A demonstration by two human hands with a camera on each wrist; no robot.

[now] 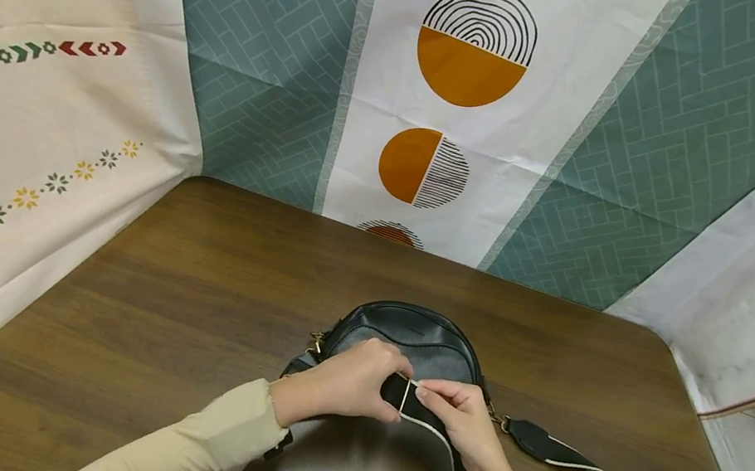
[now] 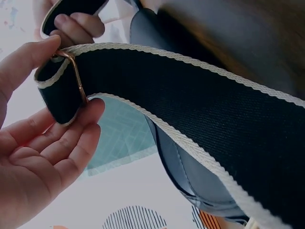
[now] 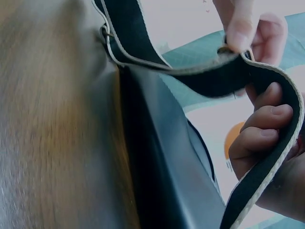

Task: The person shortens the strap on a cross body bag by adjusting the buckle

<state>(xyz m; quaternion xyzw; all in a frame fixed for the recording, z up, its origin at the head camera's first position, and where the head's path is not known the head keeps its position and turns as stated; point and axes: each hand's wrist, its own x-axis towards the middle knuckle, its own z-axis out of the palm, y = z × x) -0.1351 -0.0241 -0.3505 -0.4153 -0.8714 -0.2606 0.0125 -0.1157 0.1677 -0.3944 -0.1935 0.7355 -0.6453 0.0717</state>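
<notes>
Where the bag (image 1: pixel 399 328) lies: while the left hand (image 1: pixel 355 379) and the right hand (image 1: pixel 463 422) meet over its near side, it rests on the wooden bench (image 1: pixel 229 260), rounded edge turned away from the person.
Strap (image 2: pixel 181 90): black with pale edging, passing through a metal slider (image 2: pixel 77 78), a fold of it bulging beyond the bar; another stretch curls to the right of the bag.
Left hand: grasping the strap at the slider, thumb at one edge, fingertips at the other.
Right hand: grasping the strap too, thumb and forefinger pinching it just beside the slider, the other fingers curled.
Clasp (image 1: pixel 499 419): at the bag's right end, by the strap's dark tab (image 1: pixel 527 437).
Slider trouble: a slanting pull could cock the bar and jam the webbing, since the fold looks slack and bunched there.
Slip trouble: should the left thumb ease off while the right hand tugs, the slider would probably run along the band and lose its place.
Twist trouble: the loose curl on the right could turn over unnoticed, leaving the strap twisted between its ends.
Bag trouble: a hard tug might drag the bag over the bench, as neither hand holds it down.
</notes>
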